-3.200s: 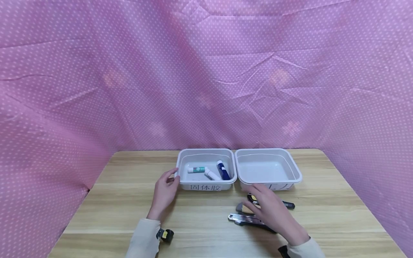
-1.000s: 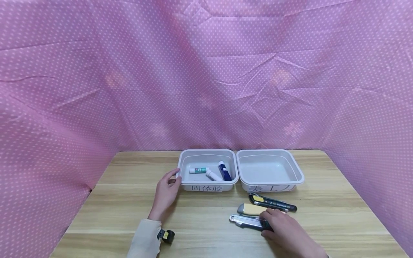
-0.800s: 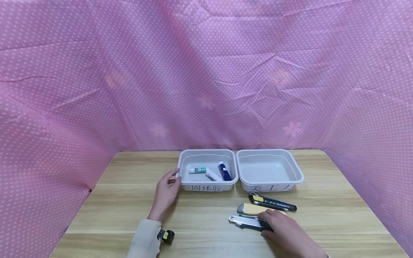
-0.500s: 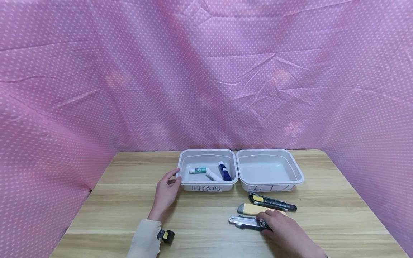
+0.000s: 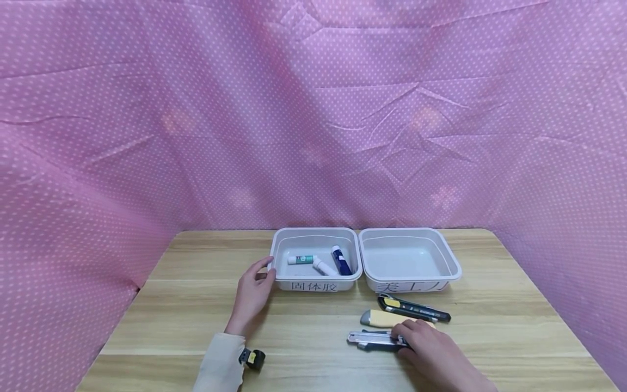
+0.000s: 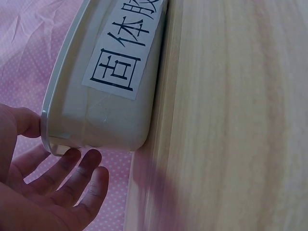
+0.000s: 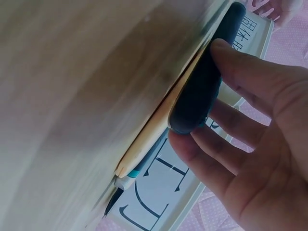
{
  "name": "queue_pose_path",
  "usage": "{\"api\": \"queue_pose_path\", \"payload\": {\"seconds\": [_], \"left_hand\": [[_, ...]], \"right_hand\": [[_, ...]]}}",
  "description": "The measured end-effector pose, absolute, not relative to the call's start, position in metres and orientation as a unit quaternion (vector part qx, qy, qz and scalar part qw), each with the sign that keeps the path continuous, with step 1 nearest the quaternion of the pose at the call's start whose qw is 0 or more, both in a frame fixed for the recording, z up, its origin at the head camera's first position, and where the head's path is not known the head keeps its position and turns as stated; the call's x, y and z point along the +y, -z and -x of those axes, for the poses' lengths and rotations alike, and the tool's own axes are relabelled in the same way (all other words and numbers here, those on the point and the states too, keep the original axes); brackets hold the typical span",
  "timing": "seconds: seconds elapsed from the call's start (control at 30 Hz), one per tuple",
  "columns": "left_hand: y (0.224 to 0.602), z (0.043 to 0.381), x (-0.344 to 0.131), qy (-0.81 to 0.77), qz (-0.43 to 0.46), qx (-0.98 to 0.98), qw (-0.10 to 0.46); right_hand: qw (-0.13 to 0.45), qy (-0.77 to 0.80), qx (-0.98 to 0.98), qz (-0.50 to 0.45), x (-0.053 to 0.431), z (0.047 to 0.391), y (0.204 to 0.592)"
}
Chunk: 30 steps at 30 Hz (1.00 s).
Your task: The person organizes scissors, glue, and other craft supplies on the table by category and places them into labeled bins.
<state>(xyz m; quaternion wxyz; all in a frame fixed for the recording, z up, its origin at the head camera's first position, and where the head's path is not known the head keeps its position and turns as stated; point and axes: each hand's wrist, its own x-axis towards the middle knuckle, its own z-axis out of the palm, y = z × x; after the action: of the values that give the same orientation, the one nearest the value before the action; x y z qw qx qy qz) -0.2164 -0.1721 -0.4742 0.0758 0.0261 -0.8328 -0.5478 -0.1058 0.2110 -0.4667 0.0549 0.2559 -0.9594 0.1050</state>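
Observation:
In the head view my left hand (image 5: 252, 294) holds the front left corner of a white plastic bin (image 5: 317, 285) by thumb and index finger. The left wrist view shows the thumb on the bin's rim (image 6: 44, 122) and the other fingers loosely curved by its end wall. My right hand (image 5: 433, 348) pinches the black handle of a silver and black utility knife (image 5: 374, 338) between thumb and fingers, close over the table. That handle (image 7: 199, 91) fills the pinch in the right wrist view. Just beyond lie a yellow utility knife (image 5: 387, 318) and a black and yellow one (image 5: 411, 307).
Glue sticks lie in the left bin: green and white (image 5: 301, 259), white (image 5: 323, 267), dark blue (image 5: 341, 260). A second labelled white bin (image 5: 409, 275) stands against it on the right. Pink dotted cloth (image 5: 313, 136) hangs around the wooden table (image 5: 196, 305).
My right hand has moved from over the black and yellow knife down to the nearest knife and gripped its handle. That knife has just turned slightly. My left hand stays at the bin.

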Motion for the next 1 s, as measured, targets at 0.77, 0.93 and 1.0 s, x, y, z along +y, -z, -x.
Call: {"api": "queue_pose_path", "payload": {"seconds": [0.77, 0.93, 1.0], "left_hand": [[0.47, 0.215, -0.171, 0.55, -0.028, -0.831, 0.078], [0.469, 0.214, -0.17, 0.55, -0.034, -0.831, 0.079], [0.469, 0.214, -0.171, 0.549, -0.032, -0.831, 0.082]], "right_hand": [[0.155, -0.096, -0.952, -0.246, 0.217, 0.105, 0.449], [0.188, -0.107, -0.946, -0.241, 0.221, 0.107, 0.447], [0.197, -0.115, -0.943, -0.243, 0.223, 0.109, 0.445]]}}
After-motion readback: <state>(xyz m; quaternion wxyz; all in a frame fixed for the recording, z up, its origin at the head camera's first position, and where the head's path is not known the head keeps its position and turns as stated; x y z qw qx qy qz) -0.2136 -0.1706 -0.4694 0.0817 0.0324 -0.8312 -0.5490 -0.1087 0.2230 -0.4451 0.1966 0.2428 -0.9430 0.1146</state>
